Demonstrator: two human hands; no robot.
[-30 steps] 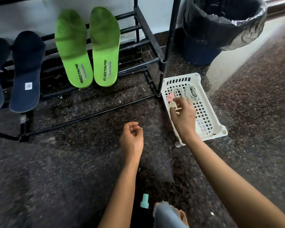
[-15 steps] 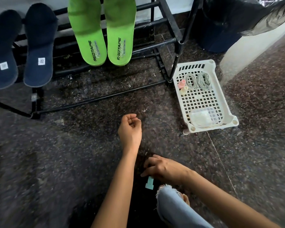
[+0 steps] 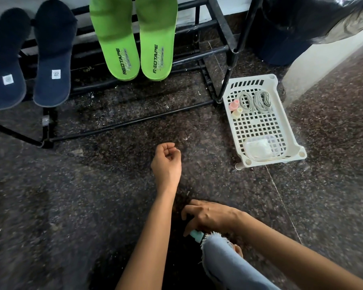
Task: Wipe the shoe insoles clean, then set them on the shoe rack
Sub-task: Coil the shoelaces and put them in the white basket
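Foremost, we mark the left hand, which is held out above the dark speckled floor with its fingers curled into a loose fist; nothing shows inside it. Nearer to us, the right hand is lowered toward the floor, with its fingers spread and bent downward. A small teal cap shows at the hand's lower edge, beside a frayed denim knee. We cannot tell whether the right hand grips this cap or only rests over it.

Both pairs of insoles lean on the black shoe rack, toes up and heels low. The green pair, the left green insole and the right green insole, stand side by side near the rack's right end, and each carries printed lettering at the heel. The navy pair, the outer navy insole and the inner navy insole, stand to their left, each with a small white label near the heel. Neither hand touches any insole.

A white lattice basket sits on the floor just beside the rack's right front post. It holds two grey coiled cords, a pink cap, a cream cap and a clear plastic box. A bin lined with a black bag stands behind the basket.
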